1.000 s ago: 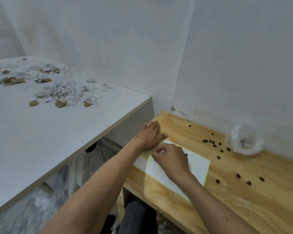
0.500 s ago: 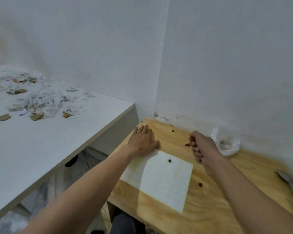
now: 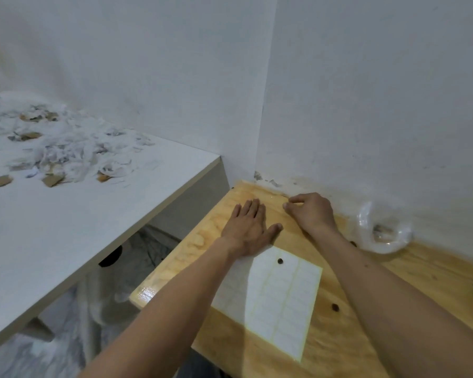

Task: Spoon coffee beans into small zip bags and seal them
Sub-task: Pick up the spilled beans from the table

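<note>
Loose coffee beans lie on the wooden table (image 3: 339, 350): one bean (image 3: 280, 261) on a white label sheet (image 3: 276, 304), another bean (image 3: 335, 307) just right of the sheet. A crumpled clear plastic bag (image 3: 382, 233) rests against the wall at the right. My left hand (image 3: 250, 227) lies flat, palm down, its heel on the sheet's far corner. My right hand (image 3: 311, 212) is curled into a loose fist by the wall, thumb and forefinger pinched together at the tabletop. The inside of that fist is hidden. No spoon is in view.
A higher white table (image 3: 93, 214) stands at the left, with a heap of torn paper and cardboard scraps (image 3: 55, 151). White walls meet in a corner just behind my hands. A gap to the floor separates the two tables.
My right hand left the label sheet, closed into a fist and moved up to the wall. My left hand slid slightly off the sheet towards the corner. The view swung right.
</note>
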Motion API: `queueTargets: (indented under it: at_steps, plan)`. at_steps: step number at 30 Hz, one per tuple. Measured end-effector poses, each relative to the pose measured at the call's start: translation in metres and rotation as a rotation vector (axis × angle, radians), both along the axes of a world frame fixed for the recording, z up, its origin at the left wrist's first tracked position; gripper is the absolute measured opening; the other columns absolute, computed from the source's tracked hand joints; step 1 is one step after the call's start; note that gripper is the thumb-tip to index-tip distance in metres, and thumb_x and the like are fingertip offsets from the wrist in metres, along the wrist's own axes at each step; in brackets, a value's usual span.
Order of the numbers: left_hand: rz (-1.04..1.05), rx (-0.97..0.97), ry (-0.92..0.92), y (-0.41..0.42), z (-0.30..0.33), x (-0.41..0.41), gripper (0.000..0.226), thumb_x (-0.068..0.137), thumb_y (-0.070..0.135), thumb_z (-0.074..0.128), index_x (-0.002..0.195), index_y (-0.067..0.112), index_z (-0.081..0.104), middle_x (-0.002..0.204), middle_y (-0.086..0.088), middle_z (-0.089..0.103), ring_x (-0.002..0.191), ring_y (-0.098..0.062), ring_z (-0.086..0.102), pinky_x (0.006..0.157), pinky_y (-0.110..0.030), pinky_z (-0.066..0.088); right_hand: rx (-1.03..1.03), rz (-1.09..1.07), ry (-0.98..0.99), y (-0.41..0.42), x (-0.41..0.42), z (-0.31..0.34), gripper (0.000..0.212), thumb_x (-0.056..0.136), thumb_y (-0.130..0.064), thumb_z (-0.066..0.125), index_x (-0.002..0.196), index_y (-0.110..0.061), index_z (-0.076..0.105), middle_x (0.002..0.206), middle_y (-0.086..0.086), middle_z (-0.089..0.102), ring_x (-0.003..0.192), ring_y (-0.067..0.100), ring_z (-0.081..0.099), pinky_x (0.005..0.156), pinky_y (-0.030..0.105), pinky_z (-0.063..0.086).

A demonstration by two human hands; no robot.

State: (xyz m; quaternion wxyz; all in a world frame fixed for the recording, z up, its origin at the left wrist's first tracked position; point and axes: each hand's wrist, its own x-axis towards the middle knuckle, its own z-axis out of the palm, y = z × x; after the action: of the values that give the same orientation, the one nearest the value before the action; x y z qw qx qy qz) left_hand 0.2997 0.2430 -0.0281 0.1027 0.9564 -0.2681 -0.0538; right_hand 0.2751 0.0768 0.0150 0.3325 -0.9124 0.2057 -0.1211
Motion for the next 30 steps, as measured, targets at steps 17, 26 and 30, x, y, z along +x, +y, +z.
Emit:
queueTargets:
  at_steps: [17, 26, 30]
  plan:
    - [-0.022, -0.013, -0.003, 0.003, -0.002, 0.0, 0.086, 0.101, 0.067, 0.015, 0.162, 0.008, 0.005, 0.17, -0.01, -0.003, 0.157, -0.023, -0.005, 0.127, -0.044, -0.002, 1.182, -0.191, -0.019, -0.025, -0.009, 0.02, 0.005, 0.085, -0.006, 0.048, 0.084, -0.005, 0.054, 0.068, 0.009, 0.051, 0.052, 0.017, 0.046, 0.04, 0.022, 0.041]
    - [-0.017, -0.009, -0.037, 0.0, 0.001, -0.002, 0.085, 0.101, 0.066, 0.017, 0.162, 0.007, 0.009, 0.17, -0.012, 0.004, 0.158, -0.023, 0.0, 0.127, -0.044, 0.001, 0.239, -0.094, 0.017, -0.065, -0.046, 0.013, 0.036, 0.085, -0.025, 0.071, 0.091, 0.011, 0.072, 0.083, 0.025, 0.073, 0.063, 0.031, 0.065, 0.058, 0.027, 0.046]
    - [-0.022, -0.009, -0.035, 0.002, -0.001, -0.001, 0.087, 0.1, 0.068, 0.014, 0.162, 0.008, 0.008, 0.17, -0.011, 0.002, 0.158, -0.023, -0.002, 0.127, -0.044, 0.0, 0.031, -0.053, 0.041, -0.064, -0.047, 0.007, 0.025, 0.087, -0.018, 0.074, 0.088, 0.007, 0.076, 0.087, 0.021, 0.076, 0.078, 0.035, 0.073, 0.069, 0.04, 0.06]
